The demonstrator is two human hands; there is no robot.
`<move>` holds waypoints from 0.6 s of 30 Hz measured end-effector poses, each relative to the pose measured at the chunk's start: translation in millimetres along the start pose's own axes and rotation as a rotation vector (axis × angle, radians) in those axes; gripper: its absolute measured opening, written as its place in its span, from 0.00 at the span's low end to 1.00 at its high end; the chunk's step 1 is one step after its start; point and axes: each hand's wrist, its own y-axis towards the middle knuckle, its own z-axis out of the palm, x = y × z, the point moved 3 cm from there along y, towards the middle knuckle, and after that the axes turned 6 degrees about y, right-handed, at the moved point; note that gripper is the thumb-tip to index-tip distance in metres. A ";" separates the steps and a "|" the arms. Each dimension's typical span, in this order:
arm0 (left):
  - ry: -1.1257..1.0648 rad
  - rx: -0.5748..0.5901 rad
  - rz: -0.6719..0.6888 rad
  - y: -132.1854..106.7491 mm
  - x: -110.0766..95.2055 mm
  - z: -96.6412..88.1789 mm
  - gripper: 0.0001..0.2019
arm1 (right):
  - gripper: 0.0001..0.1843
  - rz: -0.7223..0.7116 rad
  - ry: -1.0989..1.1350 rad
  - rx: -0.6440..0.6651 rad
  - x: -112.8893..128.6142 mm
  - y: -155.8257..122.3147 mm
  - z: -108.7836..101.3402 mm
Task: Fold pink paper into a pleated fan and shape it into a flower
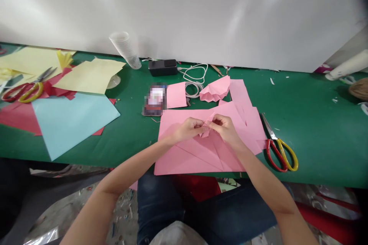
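Note:
A small folded piece of pink paper (205,134) is pinched between my two hands. My left hand (189,129) grips its left side with thumb and fingers closed. On the opposite side, my right hand (223,125) pinches it too, fingertips close to those of the left. Under both hands lie large pink paper sheets (184,159), overlapping, with crease lines on top. Just beyond them rests a pleated pink paper piece (215,89). Beside it to the left is a smaller pink paper square (176,95). My fingers partly hide the folded paper.
Scissors with red and yellow handles (278,149) lie right of the sheets. A phone (154,99), a black box (163,67) with a white cable (195,84), and stacked cups (125,49) stand behind. Leftward are blue paper (74,118), yellow paper (89,74) and another scissors (28,88).

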 end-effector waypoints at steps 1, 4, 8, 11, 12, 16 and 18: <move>0.010 -0.016 -0.007 -0.5 -0.2 0.5 0.16 | 0.15 -0.003 0.013 0.003 0.9 -0.3 0.4; 0.016 -0.051 -0.015 -1.0 -2.4 1.2 0.15 | 0.15 0.002 0.058 0.004 1.8 -1.0 2.2; -0.035 -0.032 -0.002 0.7 -7.3 -0.3 0.18 | 0.16 0.011 0.051 -0.056 -1.9 -0.6 2.7; -0.034 -0.007 0.004 0.3 -7.8 2.2 0.17 | 0.14 0.024 0.118 -0.138 -7.6 4.7 -7.4; -0.023 0.015 -0.005 -0.6 -6.9 5.3 0.17 | 0.12 0.024 0.155 -0.231 -9.4 7.3 -15.4; -0.154 0.169 -0.065 -4.8 -1.9 23.7 0.20 | 0.15 -0.082 0.232 -0.538 -9.1 14.9 -46.4; -0.214 0.149 -0.092 -4.4 -0.3 26.5 0.21 | 0.15 -0.088 0.219 -0.498 -6.9 16.4 -48.7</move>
